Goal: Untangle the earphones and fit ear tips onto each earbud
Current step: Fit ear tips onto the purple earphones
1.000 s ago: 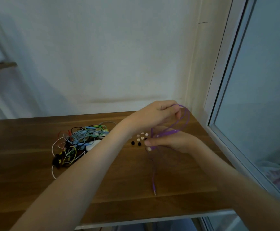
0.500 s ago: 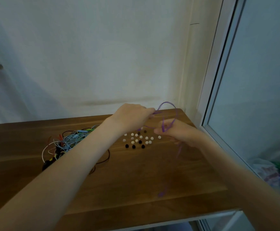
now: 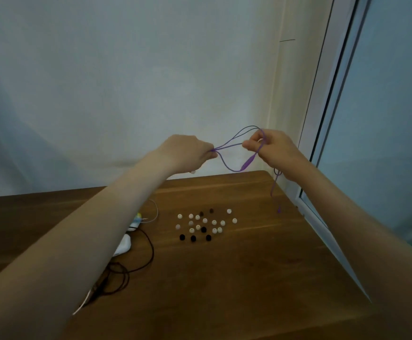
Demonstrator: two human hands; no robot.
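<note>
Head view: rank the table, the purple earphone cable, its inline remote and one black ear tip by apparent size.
table
purple earphone cable
inline remote
black ear tip
Last two unsure: the remote is held up, perhaps nearer the camera.

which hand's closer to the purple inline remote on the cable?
Right. The right hand sits just above and right of the inline remote; the left hand pinches the purple cable farther off to its left.
</note>
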